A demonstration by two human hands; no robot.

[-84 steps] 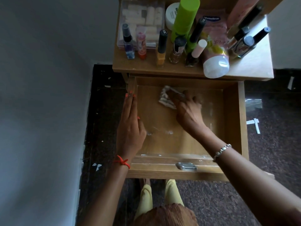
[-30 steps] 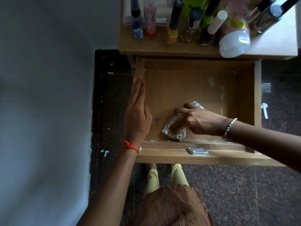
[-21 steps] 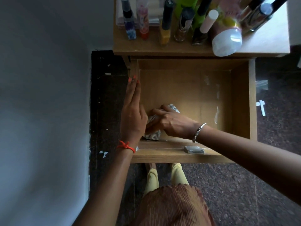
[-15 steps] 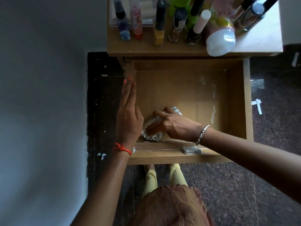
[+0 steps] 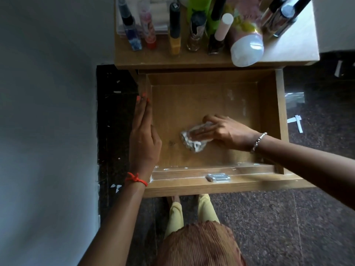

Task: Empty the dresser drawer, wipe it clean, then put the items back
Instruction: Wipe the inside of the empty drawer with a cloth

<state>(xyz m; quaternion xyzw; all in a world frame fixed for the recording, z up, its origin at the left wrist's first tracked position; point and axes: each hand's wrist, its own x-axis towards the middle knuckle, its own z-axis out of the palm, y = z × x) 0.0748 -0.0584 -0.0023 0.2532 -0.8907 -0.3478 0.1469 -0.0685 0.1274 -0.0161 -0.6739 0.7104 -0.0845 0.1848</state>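
The open wooden drawer [image 5: 279,121] stands pulled out below the dresser top [image 5: 288,47], and a crumpled white cloth [image 5: 192,144] lies on its floor, near the front and left of centre. The right hand [image 5: 228,131] presses the cloth down with nearly straight fingers, without clenching it; the left hand [image 5: 144,139] rests flat and relaxed along the drawer's left wall. Nail-polish bottles [image 5: 174,29] and a white-capped bottle [image 5: 246,48] stand on the dresser top, and their labels, like the marking on the metal plate [image 5: 218,177] on the drawer front, are too blurred to read.

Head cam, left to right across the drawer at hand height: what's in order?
grey wall → left hand, resting on the drawer's left wall → cloth → right hand pressing it → bracelet → drawer's right wall → white scrap on the floor
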